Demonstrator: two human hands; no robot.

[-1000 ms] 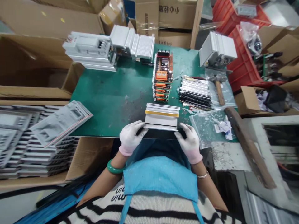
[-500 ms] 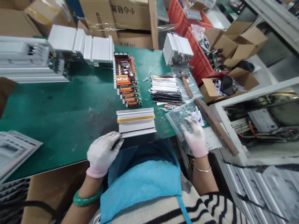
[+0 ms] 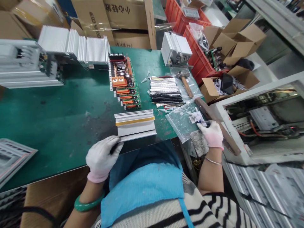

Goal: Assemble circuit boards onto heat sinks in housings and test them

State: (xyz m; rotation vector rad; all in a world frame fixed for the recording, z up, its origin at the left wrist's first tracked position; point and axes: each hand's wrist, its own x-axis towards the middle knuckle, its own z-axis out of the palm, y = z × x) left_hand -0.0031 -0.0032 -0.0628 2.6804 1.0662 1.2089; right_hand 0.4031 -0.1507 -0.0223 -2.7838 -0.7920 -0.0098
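Observation:
A silver aluminium profile [image 3: 136, 130] with a yellow strip and a black line along it lies at the table's front edge. My left hand [image 3: 102, 156], in a white glove, has its fingers curled at the profile's lower left corner, thumb and fingers closed on it. My right hand [image 3: 211, 133], gloved as well, is over the bench corner at right, beside a clear plastic bag [image 3: 177, 122] with crumpled white scraps [image 3: 196, 117] on it. Its fingers are bent together around something dark, too hidden to name.
Circuit boards [image 3: 124, 85] stand in a row behind the profile. Right of them lie thin black and silver strips [image 3: 166, 90], a hammer [image 3: 186, 84] and a wooden bar [image 3: 217, 126]. Finned heat sinks [image 3: 95, 52] line the back left; red crates [image 3: 199, 60] stand beyond the table.
My right hand has moved right, from above the plastic bag to the bench corner, and its spread fingers have closed. My left hand stays at the profile. The view has shifted slightly.

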